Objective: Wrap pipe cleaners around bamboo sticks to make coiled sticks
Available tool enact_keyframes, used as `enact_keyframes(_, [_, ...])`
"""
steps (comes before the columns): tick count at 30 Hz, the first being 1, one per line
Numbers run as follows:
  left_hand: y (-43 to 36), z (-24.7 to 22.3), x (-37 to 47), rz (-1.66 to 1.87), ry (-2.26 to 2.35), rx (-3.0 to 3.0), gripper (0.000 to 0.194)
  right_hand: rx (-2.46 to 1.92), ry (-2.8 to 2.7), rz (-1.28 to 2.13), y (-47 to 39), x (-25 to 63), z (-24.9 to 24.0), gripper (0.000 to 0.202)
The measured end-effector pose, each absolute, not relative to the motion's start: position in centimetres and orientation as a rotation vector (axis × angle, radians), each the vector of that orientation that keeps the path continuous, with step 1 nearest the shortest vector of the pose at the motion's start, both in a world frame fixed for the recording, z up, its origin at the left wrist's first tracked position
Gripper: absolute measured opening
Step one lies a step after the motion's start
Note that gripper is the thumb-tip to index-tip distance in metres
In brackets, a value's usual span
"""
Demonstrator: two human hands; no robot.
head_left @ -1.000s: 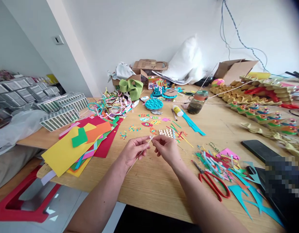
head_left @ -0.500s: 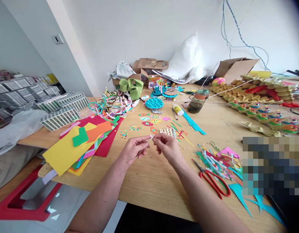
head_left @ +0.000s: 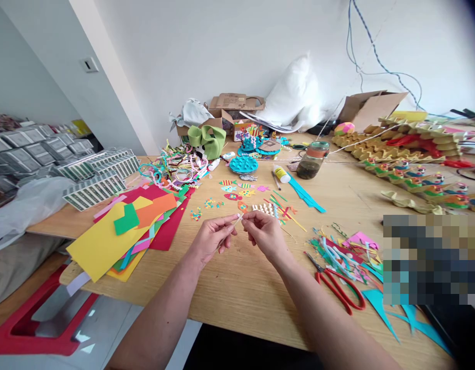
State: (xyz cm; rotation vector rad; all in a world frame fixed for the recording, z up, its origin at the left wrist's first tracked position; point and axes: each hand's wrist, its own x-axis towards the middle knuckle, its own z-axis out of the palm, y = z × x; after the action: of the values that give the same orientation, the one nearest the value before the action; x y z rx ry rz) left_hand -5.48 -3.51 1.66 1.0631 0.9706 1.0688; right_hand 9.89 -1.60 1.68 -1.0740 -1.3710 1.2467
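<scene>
A thin white strip (head_left: 238, 220) is pinched between the fingertips of both my hands above the table's middle. My left hand (head_left: 213, 235) has it between thumb and forefinger, and the strip's tail runs back under the fingers. My right hand (head_left: 265, 234) is closed on the other end, its fingers curled. Just past my fingertips lie an orange paper fish (head_left: 242, 206) and rows of small cream coils (head_left: 265, 208). Several other decorated paper fish (head_left: 233, 197) lie a little farther off. Small coloured paper dots (head_left: 214, 203) are scattered to the left.
Coloured paper sheets (head_left: 106, 241) overlap at the left table edge. Red-handled scissors (head_left: 340, 289) and paper scraps (head_left: 349, 257) lie to the right. Farther back are a glue bottle (head_left: 281, 174), a jar of dark liquid (head_left: 311, 163), a blue domed piece (head_left: 243, 164) and egg cartons (head_left: 418, 180).
The view has shifted very slightly. Both hands keep their pinch on the white strip, with hardly any visible movement.
</scene>
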Motion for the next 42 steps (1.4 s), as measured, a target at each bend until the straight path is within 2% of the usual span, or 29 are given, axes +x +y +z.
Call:
enact_keyframes(12, [-3.6, 1.6, -5.3, 1.076, 1.077, 1.269, 0.043, -1.088, -1.367, 1.229, -1.6, 9.9, 1.7, 0.017])
enact_keyframes(18, [-3.4, 0.9, -5.4, 1.116, 1.127, 1.638, 0.036, -1.118, -1.347, 1.256, -1.5, 9.9, 1.7, 0.016])
enact_keyframes(27, [-3.6, 0.3, -5.1, 1.184, 1.276, 2.227, 0.046, -1.063, -1.279, 1.371, -1.3, 10.0, 1.7, 0.035])
enact_keyframes(35, [-4.0, 0.3, -5.1, 1.093, 1.457, 2.298, 0.047, -1.022, -1.204, 1.478, -1.3, 10.0, 1.6, 0.034])
enact_keyframes(42, [-4.0, 0.7, -5.0, 1.110, 1.401, 2.190, 0.047, -1.025, -1.228, 1.475, -1.2, 10.0, 1.5, 0.029])
